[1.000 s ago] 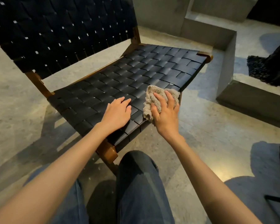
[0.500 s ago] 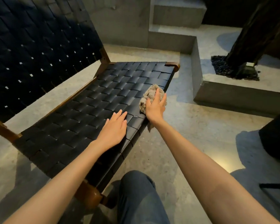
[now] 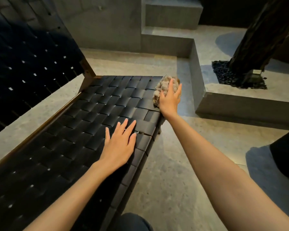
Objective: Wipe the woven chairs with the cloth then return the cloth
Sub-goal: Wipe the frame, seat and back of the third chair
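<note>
Head view: the woven backrest (image 3: pixel 23 67) of the chair fills the upper left, dark straps with small light gaps between them. The woven seat (image 3: pixel 93 114) runs from the near left to the far centre, framed by a brown wooden rail (image 3: pixel 88 72) at the seat-to-back joint.

The left hand (image 3: pixel 119 144) lies palm down on the seat near its right edge. Its fingers are straight and slightly spread, flat on the straps, and hold nothing.

The right hand (image 3: pixel 169 97) is at the far right corner of the seat. Its fingers are extended and spread over a bunched beige cloth (image 3: pixel 164 84), pressing it onto the corner; the cloth covers the wooden corner piece almost fully.

To the right, the concrete floor (image 3: pixel 173 164) meets a raised concrete ledge (image 3: pixel 240 105). A dark tree trunk (image 3: pixel 257 35) stands on it in a bed of black pebbles (image 3: pixel 223 72).

Compared with half a second ago, the cloth and right hand are farther along the right seat edge, now at the far corner. The left hand has kept its flat contact on the seat.
</note>
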